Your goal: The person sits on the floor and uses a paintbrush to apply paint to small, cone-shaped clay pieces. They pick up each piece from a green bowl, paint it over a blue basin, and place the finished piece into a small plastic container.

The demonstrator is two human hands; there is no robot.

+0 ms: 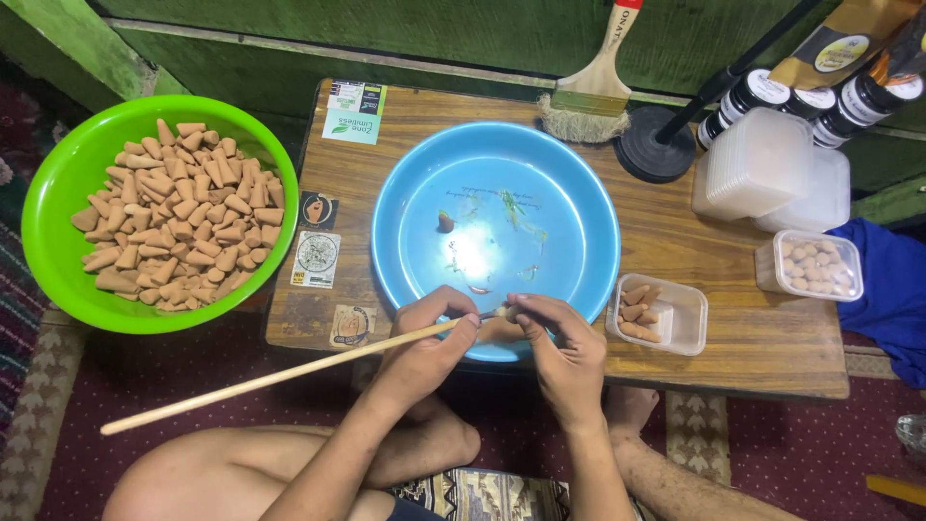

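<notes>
My left hand (424,342) grips a long thin wooden stick (241,383) near its tip, over the near rim of a blue plastic basin (579,193). My right hand (559,342) pinches a small brown cone (502,314) against the stick's tip. One brown cone (446,223) and some small scraps lie inside the basin. To the right stands a small clear plastic box (680,318) with a few brown cones in it.
A green bowl (58,183) heaped with brown cones sits at the left. The low wooden table (752,338) also holds a brush (593,92), stacked clear containers (762,164), a lidded box of cones (810,265), dark jars (772,92) and a black stand base (656,145).
</notes>
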